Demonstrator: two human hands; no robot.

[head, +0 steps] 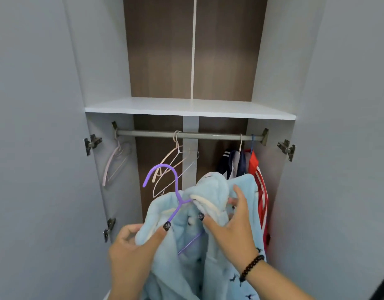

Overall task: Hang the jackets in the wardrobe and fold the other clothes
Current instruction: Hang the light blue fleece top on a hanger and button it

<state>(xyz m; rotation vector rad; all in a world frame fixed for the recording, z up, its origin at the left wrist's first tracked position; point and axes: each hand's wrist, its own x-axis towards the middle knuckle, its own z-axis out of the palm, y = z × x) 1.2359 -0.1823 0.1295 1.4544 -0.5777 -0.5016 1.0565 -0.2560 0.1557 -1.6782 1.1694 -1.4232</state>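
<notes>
Two jackets, a navy one [235,162] and a red one [259,180], already hang on the rail [208,135]. The light blue fleece jacket [186,245] is on the purple hanger [165,182] but not yet hung. The left hand [132,254] and right hand [232,228] both grip its collar in front of the wardrobe.

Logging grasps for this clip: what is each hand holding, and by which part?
Both hold the light blue fleece jacket, already on the purple hanger: left hand grips its left shoulder and collar edge, right hand the hood and collar area.
</notes>
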